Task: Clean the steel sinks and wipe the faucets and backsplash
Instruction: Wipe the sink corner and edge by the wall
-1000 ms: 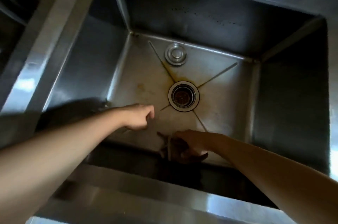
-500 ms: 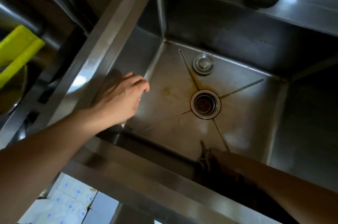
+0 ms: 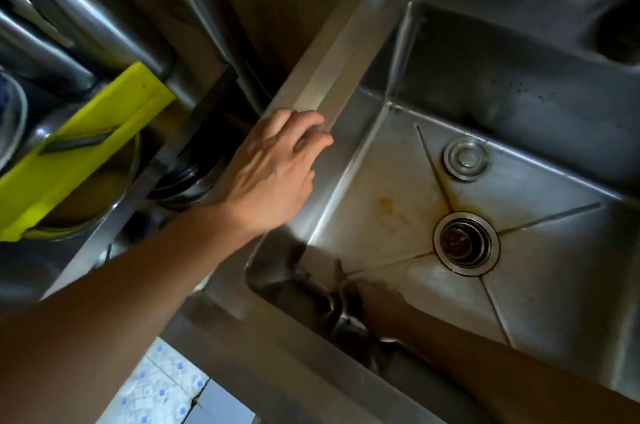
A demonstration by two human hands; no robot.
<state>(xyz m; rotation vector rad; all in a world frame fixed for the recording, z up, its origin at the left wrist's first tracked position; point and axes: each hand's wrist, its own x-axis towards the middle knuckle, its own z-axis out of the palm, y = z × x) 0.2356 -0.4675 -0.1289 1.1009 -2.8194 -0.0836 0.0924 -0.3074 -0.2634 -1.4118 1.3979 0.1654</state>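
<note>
Head view: left hand (image 3: 273,170) fingers loosely curled over sink (image 3: 346,53) rim; right hand's (image 3: 381,302) unclear.

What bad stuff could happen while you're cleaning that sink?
The left hand rests on the steel sink rim; if that edge is wet, it might slip. The right hand works low against the near wall in shadow, so dirt there could be missed. The loose stopper lies on the sink floor near the open drain and could get knocked about. The orange stains may need harder scrubbing.
</note>
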